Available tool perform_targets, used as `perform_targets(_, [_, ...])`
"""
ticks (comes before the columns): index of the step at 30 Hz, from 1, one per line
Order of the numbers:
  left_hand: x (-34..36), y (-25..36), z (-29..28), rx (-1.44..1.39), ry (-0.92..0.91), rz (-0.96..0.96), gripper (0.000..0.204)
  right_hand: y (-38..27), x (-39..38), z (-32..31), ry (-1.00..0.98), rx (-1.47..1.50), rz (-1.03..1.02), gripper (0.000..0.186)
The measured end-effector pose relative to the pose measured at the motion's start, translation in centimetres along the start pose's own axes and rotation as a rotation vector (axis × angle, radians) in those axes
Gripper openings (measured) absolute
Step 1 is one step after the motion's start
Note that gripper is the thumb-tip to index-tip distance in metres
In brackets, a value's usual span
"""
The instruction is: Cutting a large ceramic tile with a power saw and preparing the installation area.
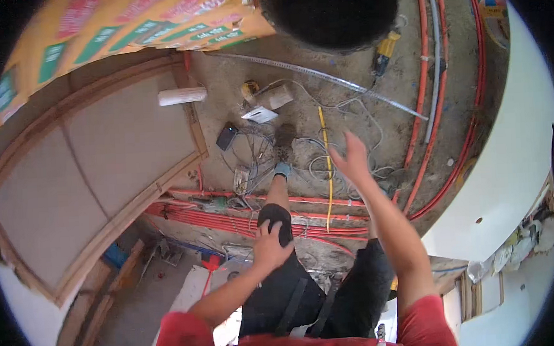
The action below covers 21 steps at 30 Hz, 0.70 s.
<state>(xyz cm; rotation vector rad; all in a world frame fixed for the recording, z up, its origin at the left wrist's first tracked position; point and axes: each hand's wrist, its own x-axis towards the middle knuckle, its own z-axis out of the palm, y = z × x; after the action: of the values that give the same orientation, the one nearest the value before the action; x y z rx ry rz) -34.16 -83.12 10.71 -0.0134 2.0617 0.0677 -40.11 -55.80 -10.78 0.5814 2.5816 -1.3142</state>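
My left hand [271, 248] rests with parted fingers on the black fabric [280, 216] at my left knee. My right hand [351, 159] is raised with open, empty fingers over the dusty floor, just right of a yellow strip [324, 126]. Grey cables [317, 171] lie loosely coiled beneath and beside it. My left shoe [286, 138] stands among the cables, near a dark phone-like device [227, 137] and a white flat piece [259, 114].
Red conduits [185, 212] cross the floor and run up the right side [422, 46]. A wood-framed board [131, 137], printed yellow packaging [125, 21], a black bucket-like opening [328, 10], a yellow-black tool [385, 53], a long metal strip [309, 71] and a white panel [496, 168] surround me.
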Motion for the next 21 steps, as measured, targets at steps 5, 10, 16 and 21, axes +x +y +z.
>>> perform_targets(5, [3.0, -7.6, -1.8, -0.147, -0.018, 0.045, 0.070, -9.0, 21.1, 20.5, 0.031, -0.042, -0.082, 0.067])
perform_targets(10, [4.2, -11.7, -1.7, -0.230, -0.033, 0.105, 0.067, -8.4, 29.6, 34.2, -0.076, 0.016, 0.073, 0.067])
perform_targets(16, [0.9, -15.2, -3.2, -0.162, 0.026, 0.033, 0.065, -13.0, 18.8, 37.7, -0.238, 0.208, 0.402, 0.068])
perform_targets(21, [0.5, -13.4, -2.0, -0.077, 0.062, 0.099, 0.064, -13.0, 14.2, 35.7, -0.603, 0.294, 0.462, 0.068])
